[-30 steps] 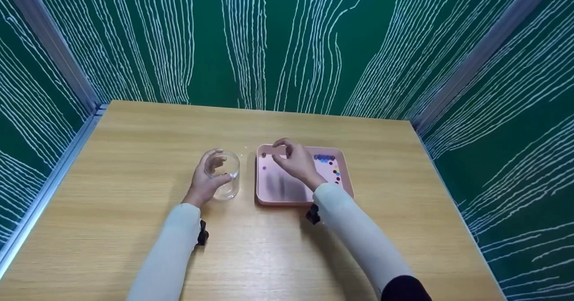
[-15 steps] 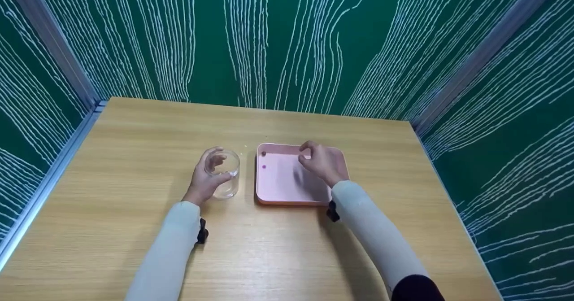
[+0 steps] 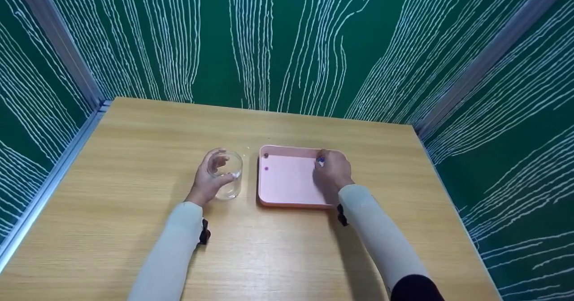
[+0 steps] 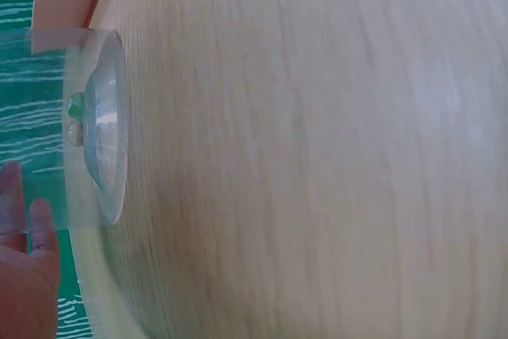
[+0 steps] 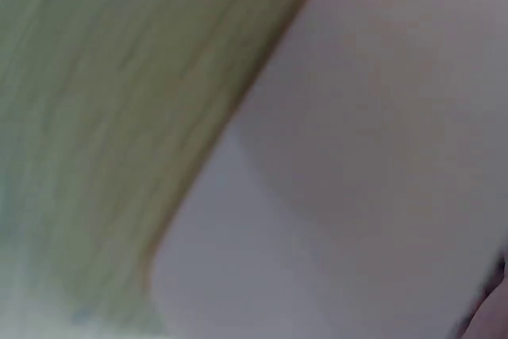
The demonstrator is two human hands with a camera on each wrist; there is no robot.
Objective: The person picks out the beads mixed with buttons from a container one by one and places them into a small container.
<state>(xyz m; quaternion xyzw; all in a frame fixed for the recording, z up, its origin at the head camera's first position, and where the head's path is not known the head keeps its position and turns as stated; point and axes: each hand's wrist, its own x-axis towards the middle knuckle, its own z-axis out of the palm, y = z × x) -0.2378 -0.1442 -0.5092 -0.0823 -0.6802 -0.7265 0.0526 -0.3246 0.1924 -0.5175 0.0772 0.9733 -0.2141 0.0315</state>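
Your left hand (image 3: 206,182) grips the clear cup (image 3: 231,189), upright on the tabletop (image 3: 264,247), left of the pink tray (image 3: 287,182). Your right hand (image 3: 334,170) is curled at blue beads (image 3: 320,160) in the tray's right part; can't tell if pinching any.

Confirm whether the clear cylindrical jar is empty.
No, the left wrist view shows a green bead and a paler bead inside the clear cylindrical jar, at its base.
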